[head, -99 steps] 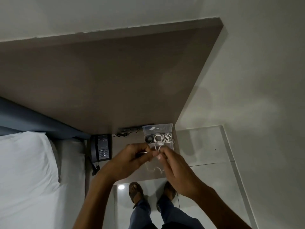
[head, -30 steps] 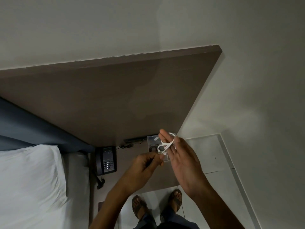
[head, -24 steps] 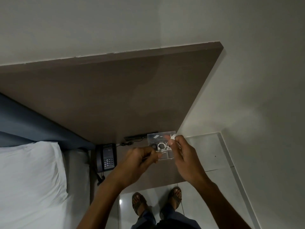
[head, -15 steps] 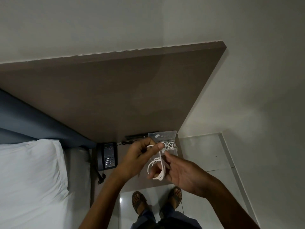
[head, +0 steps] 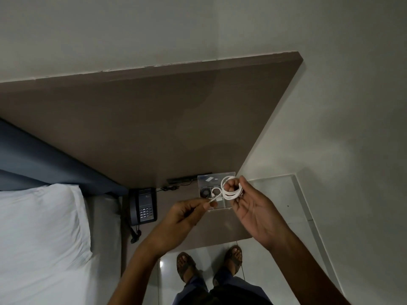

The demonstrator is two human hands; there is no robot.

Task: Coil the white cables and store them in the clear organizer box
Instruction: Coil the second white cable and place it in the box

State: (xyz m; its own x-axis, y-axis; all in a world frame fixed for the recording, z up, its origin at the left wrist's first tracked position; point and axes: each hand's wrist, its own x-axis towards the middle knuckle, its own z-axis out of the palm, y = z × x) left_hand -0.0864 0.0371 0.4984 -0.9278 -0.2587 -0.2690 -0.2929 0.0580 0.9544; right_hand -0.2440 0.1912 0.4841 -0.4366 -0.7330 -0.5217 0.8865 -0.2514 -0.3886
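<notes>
A white cable [head: 231, 190] is wound in several loops around the fingers of my right hand [head: 253, 208], held just above the clear organizer box [head: 207, 180]. My left hand [head: 187, 214] pinches the cable's free end with its plug, a short way left of the coil. The box stands open on the brown bedside table [head: 220, 225], its lid tilted up against the wall panel. Inside I see a dark round item [head: 206, 192] and another coiled white cable [head: 215, 191]; my hands hide the box's right and front compartments.
A black desk phone [head: 144, 206] sits on the table left of the box, its cord hanging down. A bed with a white pillow [head: 41, 225] fills the left. A large brown panel [head: 154, 119] backs the table. White floor tiles and my sandalled feet [head: 186, 265] lie below.
My right hand has risen and turned over the box with the cable wrapped around its fingers in more loops. My left hand has dropped lower, holding only the short free end.
</notes>
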